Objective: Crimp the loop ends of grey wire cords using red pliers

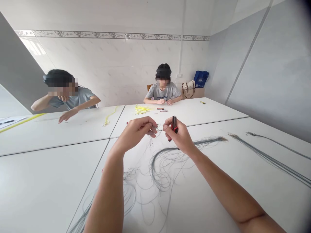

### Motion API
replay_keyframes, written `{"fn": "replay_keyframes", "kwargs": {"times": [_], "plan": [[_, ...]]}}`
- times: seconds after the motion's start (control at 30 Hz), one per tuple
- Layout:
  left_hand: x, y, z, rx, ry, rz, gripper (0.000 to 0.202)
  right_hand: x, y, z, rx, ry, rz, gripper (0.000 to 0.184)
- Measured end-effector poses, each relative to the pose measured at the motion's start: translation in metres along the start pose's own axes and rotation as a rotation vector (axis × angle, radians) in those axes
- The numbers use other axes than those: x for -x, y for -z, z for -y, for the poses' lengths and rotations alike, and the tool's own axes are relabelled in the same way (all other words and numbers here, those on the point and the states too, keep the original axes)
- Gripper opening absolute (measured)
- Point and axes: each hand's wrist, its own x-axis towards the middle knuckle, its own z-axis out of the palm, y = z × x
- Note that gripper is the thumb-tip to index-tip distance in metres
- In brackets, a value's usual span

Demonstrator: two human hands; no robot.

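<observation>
My left hand (139, 131) is raised over the table, thumb and fingers pinched on the end of a thin grey wire (157, 128). Other fine strands hang below its fingertips. Close by on the right, my right hand (181, 134) is closed around pliers (174, 124) with dark jaws pointing up and red-and-black handles. Its thumb and forefinger also pinch together, but what lies between them is too small to make out. Under both hands a curved bundle of grey wires (153, 165) spreads loose strands over the white table. More wires (130, 191) lie beside my left forearm.
Straight wire bundles (269, 156) lie on the right. Across the white table (36, 181) sit two people, one (164, 92) opposite and one (73, 97) at left. Yellow wires (142, 109), red-handled tools (164, 111) and a yellow cutter (202, 102) lie on the far side.
</observation>
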Motion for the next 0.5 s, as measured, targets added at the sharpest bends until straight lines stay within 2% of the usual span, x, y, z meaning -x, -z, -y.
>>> {"fn": "replay_keyframes", "kwargs": {"times": [0.2, 0.5], "plan": [[0.0020, 0.0001, 0.0001, 0.026, -0.004, -0.019, 0.021, 0.0060, -0.0031, 0.0078, 0.083, 0.006, 0.077, 0.024], [0.0023, -0.0003, 0.0024, 0.052, -0.009, -0.023, 0.018, 0.0066, -0.0099, 0.0079, 0.186, 0.031, 0.021, 0.023]]}}
